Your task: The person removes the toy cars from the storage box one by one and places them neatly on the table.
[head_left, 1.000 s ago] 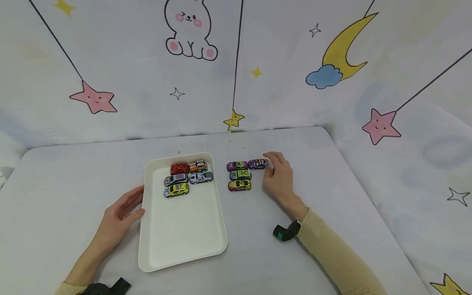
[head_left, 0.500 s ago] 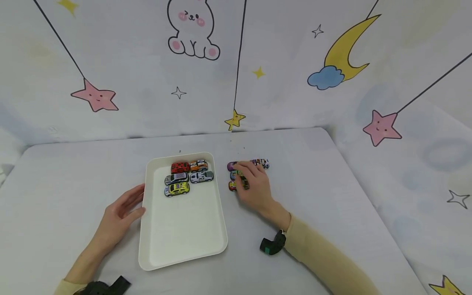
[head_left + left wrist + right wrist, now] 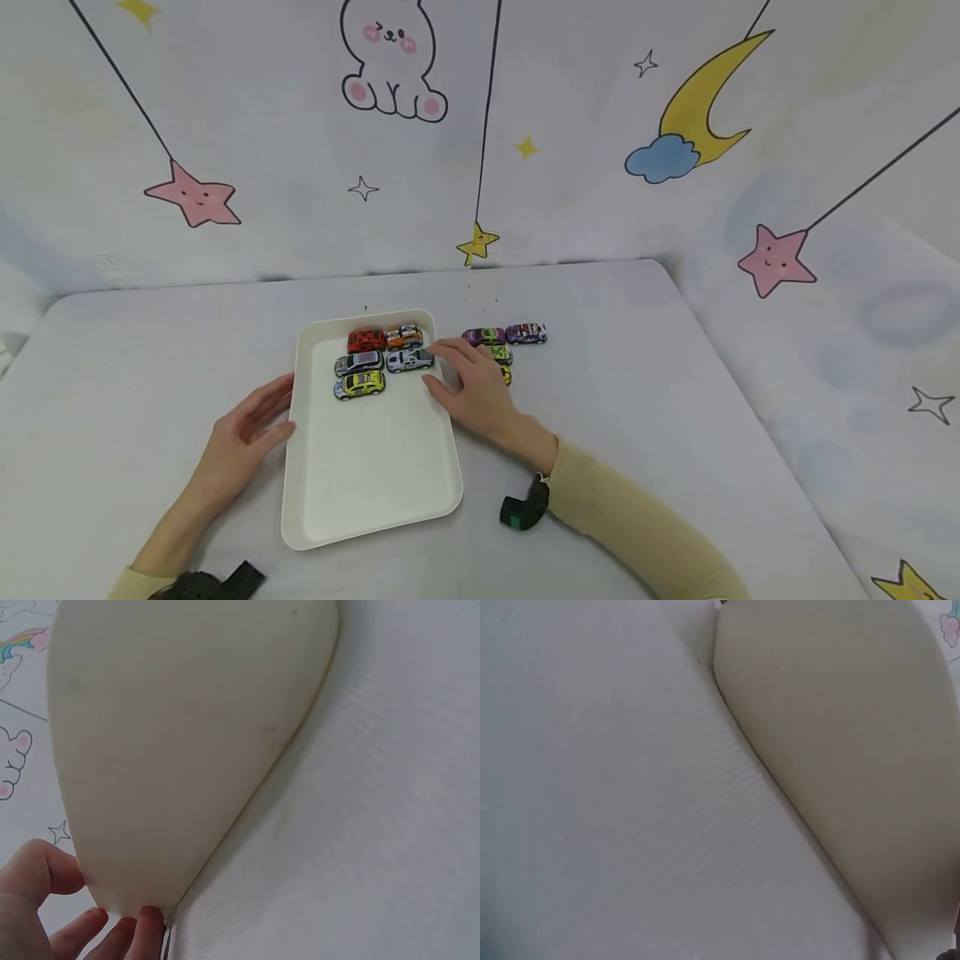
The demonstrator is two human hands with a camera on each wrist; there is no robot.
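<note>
In the head view a white tray (image 3: 367, 467) holds several toy cars at its far end: a red one (image 3: 366, 340), an orange-and-white one (image 3: 404, 337), a grey striped one (image 3: 359, 362), a silver-grey one (image 3: 409, 360) and a yellow one (image 3: 360, 384). My left hand (image 3: 243, 446) touches the tray's left side with relaxed fingers; the left wrist view shows its fingertips (image 3: 150, 915) against the outer wall. My right hand (image 3: 480, 392) reaches over the right rim, finger and thumb apart near the silver-grey car's end. Nothing shows between them.
Right of the tray, a purple-green car (image 3: 484, 335) and a purple-and-white car (image 3: 527, 333) stand end to end on the white table (image 3: 615, 375). A green car (image 3: 501, 355) and another yellow car are partly hidden by my right hand. A printed cloth (image 3: 570, 208) hangs behind.
My right hand has moved left, from beside the purple-and-white car, across the loose cars, to the tray's right rim. My left hand and the cars stay as they were.
</note>
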